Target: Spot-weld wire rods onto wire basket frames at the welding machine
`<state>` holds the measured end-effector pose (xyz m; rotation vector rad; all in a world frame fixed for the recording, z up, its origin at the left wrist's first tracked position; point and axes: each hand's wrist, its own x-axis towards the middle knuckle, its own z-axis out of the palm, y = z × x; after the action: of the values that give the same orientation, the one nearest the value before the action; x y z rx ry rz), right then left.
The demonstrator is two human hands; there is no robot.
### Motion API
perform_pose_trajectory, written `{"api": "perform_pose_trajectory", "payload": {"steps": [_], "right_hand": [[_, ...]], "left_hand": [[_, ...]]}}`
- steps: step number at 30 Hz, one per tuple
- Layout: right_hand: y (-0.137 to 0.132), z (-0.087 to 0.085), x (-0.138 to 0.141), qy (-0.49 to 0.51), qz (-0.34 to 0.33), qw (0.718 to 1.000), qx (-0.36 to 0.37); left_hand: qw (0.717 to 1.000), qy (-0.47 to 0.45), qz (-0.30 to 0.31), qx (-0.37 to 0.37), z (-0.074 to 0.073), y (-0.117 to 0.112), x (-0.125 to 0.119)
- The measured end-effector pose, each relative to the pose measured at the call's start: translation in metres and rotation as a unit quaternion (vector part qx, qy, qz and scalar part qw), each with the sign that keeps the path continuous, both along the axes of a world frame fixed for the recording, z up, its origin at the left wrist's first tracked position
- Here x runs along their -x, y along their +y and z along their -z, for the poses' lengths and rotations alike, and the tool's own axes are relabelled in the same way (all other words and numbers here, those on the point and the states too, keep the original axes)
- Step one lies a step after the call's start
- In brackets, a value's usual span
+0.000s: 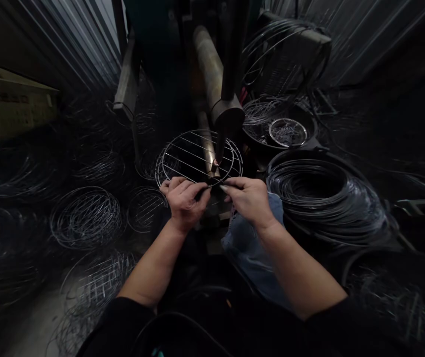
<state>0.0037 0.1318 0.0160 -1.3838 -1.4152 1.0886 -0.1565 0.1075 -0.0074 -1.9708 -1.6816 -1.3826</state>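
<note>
A round wire grill (200,156) with parallel cross wires lies on the lower arm of a spot welder, under its upper electrode (220,148), where a small glow shows. My left hand (184,198) grips the near rim of the wire grill, fingers closed. My right hand (248,197) pinches the rim and a thin wire beside it, just right of the lower electrode. Both hands sit close together at the grill's near edge.
Stacks of finished wire grills (86,215) lie at the left. A big coil of wire (324,196) sits at the right, a bowl (287,133) with small wire pieces behind it. Corrugated metal walls stand behind. A denim knee (249,248) shows below my hands.
</note>
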Motion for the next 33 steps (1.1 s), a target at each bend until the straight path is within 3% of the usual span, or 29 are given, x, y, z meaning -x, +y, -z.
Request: {"api": "perform_pose_trajectory", "payload": {"steps": [12,33], "right_hand": [[-0.013,0.023,0.015,0.080,0.049,0.995,-0.029],[0.023,0.014,0.022,0.087,0.053,0.994,-0.048]], "left_hand": [[1.000,0.004,0.015,-0.024,0.004,-0.004,0.010],[0.999,-0.033,0.022,-0.029,-0.005,0.035,0.012]]}}
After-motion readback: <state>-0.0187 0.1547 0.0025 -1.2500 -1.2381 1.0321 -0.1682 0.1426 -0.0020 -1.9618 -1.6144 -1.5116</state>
